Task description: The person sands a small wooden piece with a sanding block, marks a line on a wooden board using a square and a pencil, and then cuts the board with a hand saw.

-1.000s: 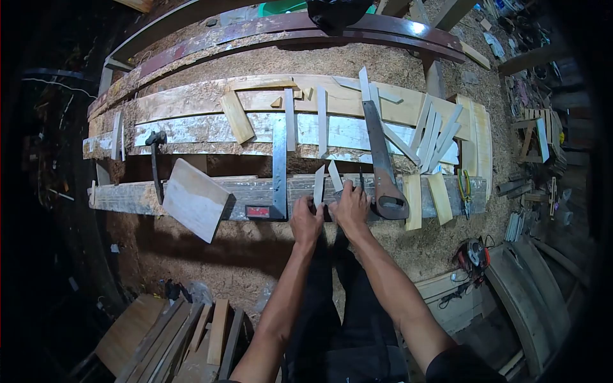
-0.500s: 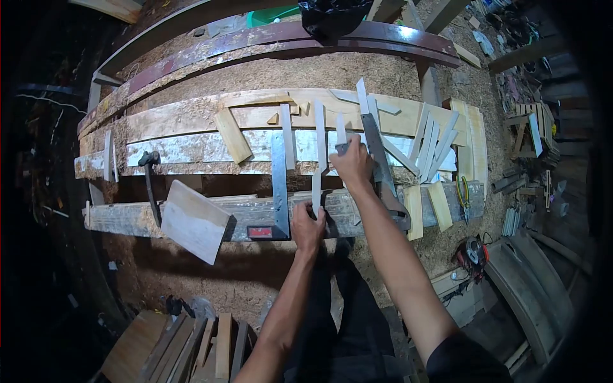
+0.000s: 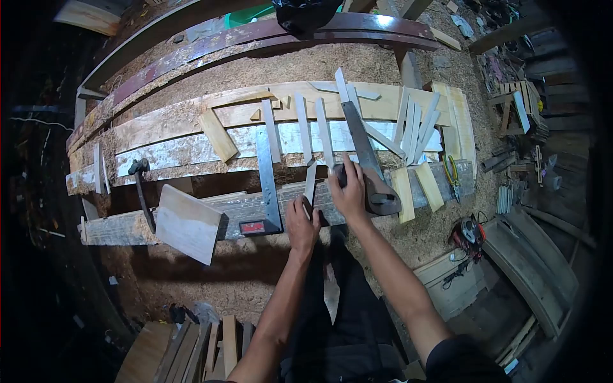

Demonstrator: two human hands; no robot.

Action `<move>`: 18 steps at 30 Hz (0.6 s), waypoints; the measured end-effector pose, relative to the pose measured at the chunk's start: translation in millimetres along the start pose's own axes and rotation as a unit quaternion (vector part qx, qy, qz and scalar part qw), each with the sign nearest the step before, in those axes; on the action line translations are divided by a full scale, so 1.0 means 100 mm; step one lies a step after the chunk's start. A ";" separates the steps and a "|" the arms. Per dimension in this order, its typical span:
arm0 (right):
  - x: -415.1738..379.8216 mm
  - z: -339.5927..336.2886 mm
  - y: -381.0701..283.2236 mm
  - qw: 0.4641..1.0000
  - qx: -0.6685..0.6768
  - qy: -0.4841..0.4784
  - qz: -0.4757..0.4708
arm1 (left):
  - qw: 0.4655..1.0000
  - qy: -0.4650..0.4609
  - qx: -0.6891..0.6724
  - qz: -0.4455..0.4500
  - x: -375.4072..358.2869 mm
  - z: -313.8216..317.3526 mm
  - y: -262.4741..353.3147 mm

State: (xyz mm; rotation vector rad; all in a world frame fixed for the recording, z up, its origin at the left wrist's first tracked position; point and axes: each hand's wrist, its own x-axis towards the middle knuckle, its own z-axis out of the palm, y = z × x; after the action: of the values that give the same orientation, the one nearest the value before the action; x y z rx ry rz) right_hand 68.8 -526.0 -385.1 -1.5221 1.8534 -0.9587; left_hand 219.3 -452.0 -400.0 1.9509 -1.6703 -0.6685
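Observation:
My left hand (image 3: 302,225) is closed round the lower end of a short, narrow pale wooden strip (image 3: 310,181) at the front plank. To its right, my right hand (image 3: 348,199) is curled round a small dark object (image 3: 341,175), mostly hidden by the fingers. Its fingertips are close to the near end of a longer wooden strip (image 3: 324,131), with another strip (image 3: 303,127) lying alongside. Right beside that hand rests a handsaw (image 3: 361,135), its handle towards me. Left of my hands lies a carpenter's square (image 3: 265,172).
A hammer (image 3: 138,168) and a tilted wooden board (image 3: 188,223) lie on the left. Several cut strips (image 3: 415,131) and pliers (image 3: 453,180) are on the right. Beyond the bench runs a dark red beam (image 3: 223,46). A red power tool (image 3: 469,233) sits low at right.
My right hand has drawn back towards me with the dark object, uncovering more of the strip beyond it. My left hand keeps its short strip. The whole view has shifted slightly.

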 end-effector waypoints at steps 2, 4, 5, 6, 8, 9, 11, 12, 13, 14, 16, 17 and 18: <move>-0.34 -0.13 0.05 1.000 -0.025 -0.016 0.001 | 1.000 -0.016 -0.007 0.001 -0.13 -0.03 -0.04; -0.56 -0.23 0.09 0.999 -0.013 -0.034 -0.012 | 0.998 -0.048 -0.019 -0.021 -0.23 -0.05 -0.10; -0.64 -0.26 0.12 0.999 -0.007 -0.045 -0.018 | 0.998 -0.050 -0.028 -0.022 -0.27 -0.04 -0.13; -0.70 -0.29 0.10 0.998 0.015 -0.064 -0.015 | 0.998 -0.054 -0.037 -0.023 -0.30 -0.03 -0.15; -0.71 -0.29 0.15 0.994 0.013 -0.095 -0.051 | 0.995 -0.073 -0.058 -0.039 -0.37 -0.01 -0.19; -0.71 -0.29 0.18 0.991 0.013 -0.112 -0.067 | 0.998 -0.054 -0.036 -0.011 -0.42 0.02 -0.21; -0.65 -0.27 0.25 0.995 -0.005 -0.067 -0.079 | 0.999 -0.013 0.010 0.047 -0.50 0.06 -0.24; -0.60 -0.28 0.26 0.996 0.000 -0.060 -0.069 | 0.999 -0.013 -0.003 0.040 -0.54 0.08 -0.26; -0.56 -0.29 0.27 0.997 0.005 -0.053 -0.056 | 0.999 -0.010 -0.018 0.033 -0.57 0.08 -0.26; -0.53 -0.29 0.28 0.996 0.006 -0.052 -0.073 | 0.999 -0.009 -0.032 0.025 -0.59 0.09 -0.28; -0.53 -0.26 0.29 0.994 -0.011 -0.051 -0.099 | 0.999 0.003 -0.050 0.011 -0.59 0.09 -0.31; -0.56 -0.23 0.30 0.992 0.000 -0.066 -0.111 | 0.998 0.023 -0.055 0.001 -0.59 0.09 -0.29; -0.58 -0.21 0.30 0.989 0.009 -0.080 -0.121 | 0.998 0.027 -0.047 0.012 -0.59 0.09 -0.31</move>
State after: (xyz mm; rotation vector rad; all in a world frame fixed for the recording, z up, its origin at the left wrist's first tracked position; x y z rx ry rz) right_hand 46.8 -462.0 -397.7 -1.7868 1.5704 -0.9279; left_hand 228.7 -389.7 -423.4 1.8645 -1.5984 -0.6664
